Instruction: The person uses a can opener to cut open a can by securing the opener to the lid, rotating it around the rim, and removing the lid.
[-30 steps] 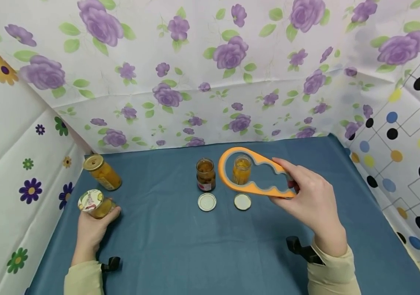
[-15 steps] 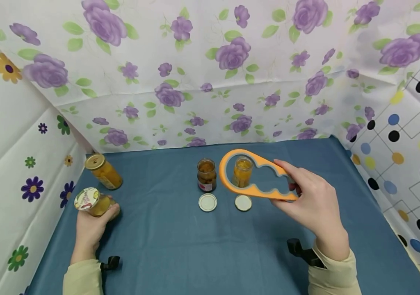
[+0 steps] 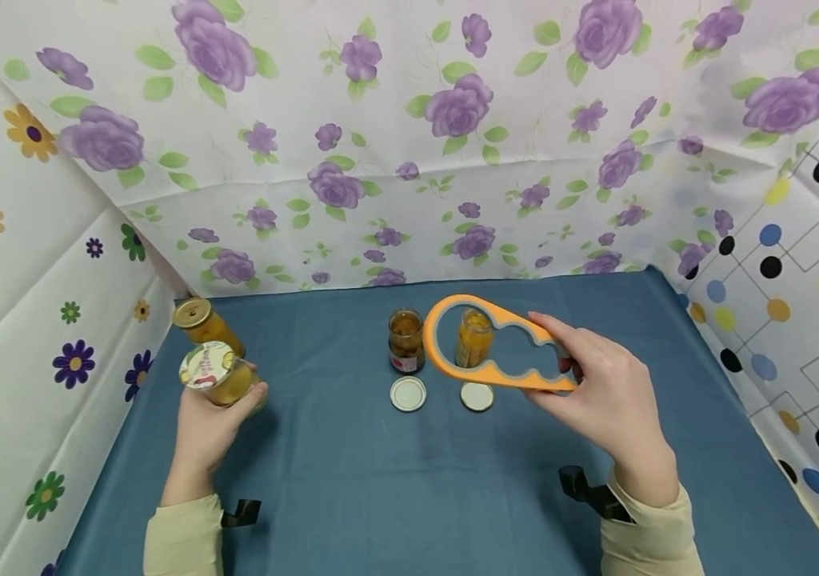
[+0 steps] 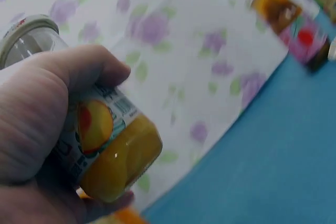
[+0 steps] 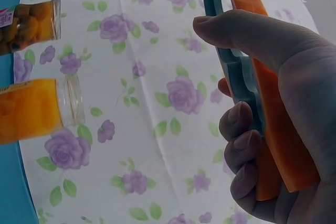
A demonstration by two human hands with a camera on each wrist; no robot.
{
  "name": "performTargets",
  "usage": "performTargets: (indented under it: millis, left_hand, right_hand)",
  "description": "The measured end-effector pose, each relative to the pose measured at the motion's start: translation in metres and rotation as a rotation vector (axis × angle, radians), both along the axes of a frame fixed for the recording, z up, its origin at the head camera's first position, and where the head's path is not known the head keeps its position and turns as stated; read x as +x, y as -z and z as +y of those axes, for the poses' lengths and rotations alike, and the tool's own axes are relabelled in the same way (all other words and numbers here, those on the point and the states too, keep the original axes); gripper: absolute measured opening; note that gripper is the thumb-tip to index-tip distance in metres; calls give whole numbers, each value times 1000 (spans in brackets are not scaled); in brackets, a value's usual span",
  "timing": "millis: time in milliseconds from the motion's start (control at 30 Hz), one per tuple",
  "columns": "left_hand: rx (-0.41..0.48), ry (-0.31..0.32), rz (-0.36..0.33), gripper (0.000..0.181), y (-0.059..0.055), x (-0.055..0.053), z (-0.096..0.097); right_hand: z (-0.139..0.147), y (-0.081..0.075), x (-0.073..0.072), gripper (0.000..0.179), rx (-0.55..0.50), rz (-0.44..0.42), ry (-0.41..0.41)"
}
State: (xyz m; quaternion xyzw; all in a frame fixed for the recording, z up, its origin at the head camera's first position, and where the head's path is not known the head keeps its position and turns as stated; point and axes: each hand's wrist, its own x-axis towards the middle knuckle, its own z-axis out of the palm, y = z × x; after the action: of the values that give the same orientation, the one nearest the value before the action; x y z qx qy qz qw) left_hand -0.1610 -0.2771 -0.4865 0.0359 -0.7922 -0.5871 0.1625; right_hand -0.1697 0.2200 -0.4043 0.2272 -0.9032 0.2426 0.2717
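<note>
My left hand (image 3: 201,436) grips a lidded glass jar (image 3: 235,386) of yellow fruit, off the table at the left. Its printed lid (image 3: 206,365) faces up, and a fruit label (image 4: 97,124) shows in the left wrist view. My right hand (image 3: 611,392) holds an orange jar opener (image 3: 485,374) with a grey scalloped inner edge, by its narrow end. Behind the opener's wide loop stands an uncapped jar of yellow fruit (image 3: 474,344), seen through it. In the right wrist view, thumb and fingers wrap the opener's handle (image 5: 281,129).
An uncapped jar with brownish contents (image 3: 405,346) stands left of the yellow one. Two loose lids (image 3: 408,394) lie in front of these jars. At the back left, a gold-lidded jar (image 3: 195,312) is partly hidden by the held jar. Patterned cloth walls surround the blue table (image 3: 381,496).
My left hand has lifted the jar and brought it rightward and up, so it now overlaps the gold-lidded jar. My right hand with the opener has barely moved.
</note>
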Motion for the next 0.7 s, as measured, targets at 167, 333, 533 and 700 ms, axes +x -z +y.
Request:
performTargets:
  millis: [167, 333, 533, 700]
  left_hand:
    - [2, 94, 25, 43, -14, -2, 38]
    - [-27, 159, -27, 50, -23, -3, 82]
    - [-57, 290, 5, 68, -24, -9, 138]
    - [-22, 414, 119, 76, -18, -11, 171]
  right_hand:
    - [-8, -3, -1, 83, 5, -4, -41]
    - [-24, -6, -1, 86, 16, -20, -106]
    - [-46, -9, -1, 87, 28, -40, -174]
    - [-61, -12, -6, 80, 17, -70, -243]
